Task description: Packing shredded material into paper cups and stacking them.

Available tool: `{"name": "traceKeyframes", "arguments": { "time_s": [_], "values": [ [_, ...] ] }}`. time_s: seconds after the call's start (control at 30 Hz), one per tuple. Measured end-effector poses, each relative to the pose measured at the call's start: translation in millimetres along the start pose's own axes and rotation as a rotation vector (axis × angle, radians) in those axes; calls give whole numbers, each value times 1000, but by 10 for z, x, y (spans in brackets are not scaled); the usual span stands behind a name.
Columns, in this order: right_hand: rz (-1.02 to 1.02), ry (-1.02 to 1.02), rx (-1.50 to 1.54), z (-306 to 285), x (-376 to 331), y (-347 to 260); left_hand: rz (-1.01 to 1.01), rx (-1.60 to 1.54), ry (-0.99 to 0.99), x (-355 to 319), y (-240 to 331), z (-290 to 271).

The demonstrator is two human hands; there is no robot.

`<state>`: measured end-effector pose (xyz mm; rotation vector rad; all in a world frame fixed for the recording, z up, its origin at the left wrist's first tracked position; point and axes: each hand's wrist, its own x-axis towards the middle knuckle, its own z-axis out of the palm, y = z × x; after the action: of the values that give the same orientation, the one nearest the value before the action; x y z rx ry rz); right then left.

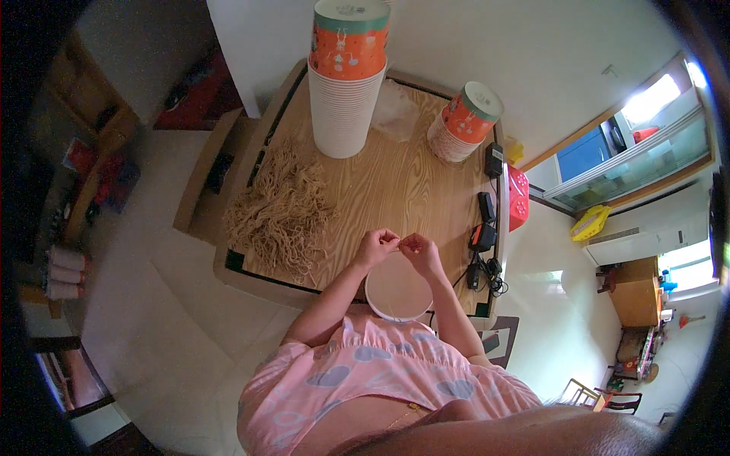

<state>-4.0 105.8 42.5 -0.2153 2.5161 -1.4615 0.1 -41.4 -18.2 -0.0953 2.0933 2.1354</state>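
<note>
My left hand and my right hand meet over the near edge of the table, thumbs and fingertips pinched together. Whatever lies between the fingertips is too small to make out. Just below them, against my body, a round white paper tub stands with its open mouth facing up. A faint thin strand seems to cross its inside. To the left of my hands lies a loose heap of tan twine. Farther off rises a tall stack of paper tubs, the top one orange and green.
A shorter stack of tubs stands at the far right of the wooden table. Black power adapters and cables line the right edge, beside a red plastic item. A clear plastic bag lies by the tall stack.
</note>
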Motion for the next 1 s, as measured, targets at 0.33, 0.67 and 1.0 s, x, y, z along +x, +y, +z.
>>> {"name": "traceKeyframes", "arguments": {
  "time_s": [0.33,0.67,1.0],
  "values": [
    [-13,15,-17,-32,-22,-37,-6,-193,-1,78,-144,57],
    [-13,32,-63,-23,-27,-17,38,-98,24,-12,89,37],
    [-15,51,-70,-16,-36,-60,-12,-182,44,16,18,61]
  ]
}}
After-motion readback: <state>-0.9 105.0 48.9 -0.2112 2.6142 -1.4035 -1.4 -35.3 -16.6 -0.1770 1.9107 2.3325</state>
